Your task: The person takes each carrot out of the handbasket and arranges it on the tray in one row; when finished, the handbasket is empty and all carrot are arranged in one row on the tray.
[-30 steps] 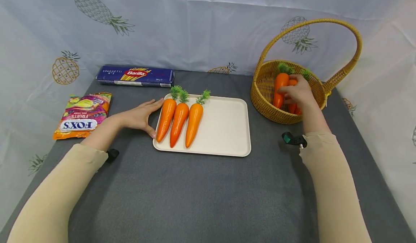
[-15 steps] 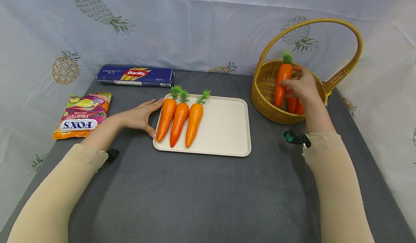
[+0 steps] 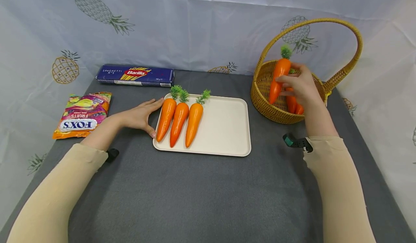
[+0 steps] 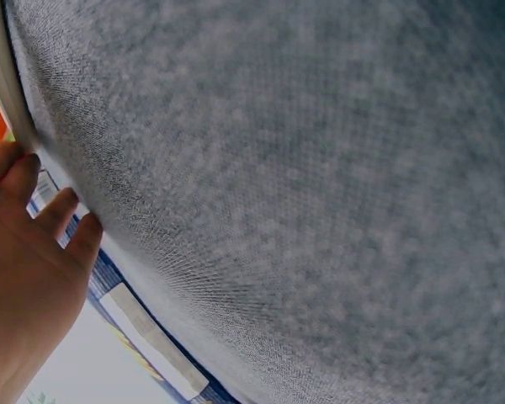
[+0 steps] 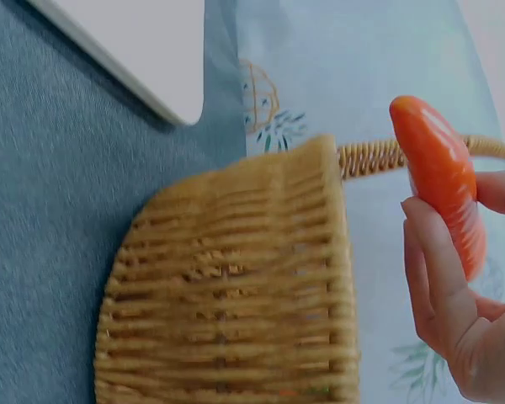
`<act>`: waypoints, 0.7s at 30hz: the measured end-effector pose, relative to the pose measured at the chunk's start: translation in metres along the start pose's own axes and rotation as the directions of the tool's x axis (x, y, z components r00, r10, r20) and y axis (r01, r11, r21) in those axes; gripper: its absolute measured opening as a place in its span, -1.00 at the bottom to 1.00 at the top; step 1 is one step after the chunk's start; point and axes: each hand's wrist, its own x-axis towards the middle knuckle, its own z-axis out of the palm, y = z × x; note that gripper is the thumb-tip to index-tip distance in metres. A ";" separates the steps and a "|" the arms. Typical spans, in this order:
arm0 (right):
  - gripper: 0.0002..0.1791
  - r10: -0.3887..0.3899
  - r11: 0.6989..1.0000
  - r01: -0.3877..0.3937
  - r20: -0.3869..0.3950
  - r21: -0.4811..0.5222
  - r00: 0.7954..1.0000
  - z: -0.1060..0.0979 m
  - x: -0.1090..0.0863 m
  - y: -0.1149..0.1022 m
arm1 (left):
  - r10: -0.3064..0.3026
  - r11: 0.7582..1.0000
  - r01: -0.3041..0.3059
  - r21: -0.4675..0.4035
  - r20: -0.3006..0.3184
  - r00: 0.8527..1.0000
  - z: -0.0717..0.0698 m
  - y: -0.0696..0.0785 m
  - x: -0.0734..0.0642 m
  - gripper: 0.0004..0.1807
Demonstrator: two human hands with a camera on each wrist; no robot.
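Observation:
My right hand (image 3: 300, 84) pinches an orange toy carrot (image 3: 280, 76) with a green tuft, tilted tip-down over the wicker basket (image 3: 276, 115). In the right wrist view the carrot (image 5: 438, 168) sits between thumb and fingers, above the basket rim. More carrots (image 3: 291, 102) lie in the basket, partly hidden by my hand. My left hand (image 3: 139, 116) rests at the left edge of a cream tray (image 3: 224, 127), its thumb and fingers spread along the rim. On the tray's left half three carrots (image 3: 179, 124) lie side by side.
A blue spaghetti box (image 3: 135, 76) lies at the back left of the grey table (image 3: 195, 196). In front of it is a bag of fruit candy (image 3: 83, 116). The basket's tall handle (image 3: 328, 20) arches over its opening. A pineapple-print cloth (image 3: 201, 30) hangs behind.
My right hand has lifted a carrot up from among the others in the basket, then shifted it slightly left, tilting it. The left hand and the tray have stayed still.

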 end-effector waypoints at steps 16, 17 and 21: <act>0.02 0.008 0.997 -0.015 0.089 0.074 0.996 0.030 -0.019 0.000 | 0.001 1.000 -0.001 -0.011 -0.002 1.000 0.000 -0.001 0.001 0.49; 0.01 0.006 0.997 -0.013 0.086 0.074 0.996 0.032 -0.019 0.000 | 0.000 1.000 0.000 -0.010 -0.003 1.000 0.000 -0.002 0.001 0.49; 0.01 0.017 0.996 -0.023 0.074 0.087 0.997 0.039 -0.021 0.000 | -0.001 1.000 0.001 -0.012 -0.003 1.000 0.000 -0.002 0.001 0.49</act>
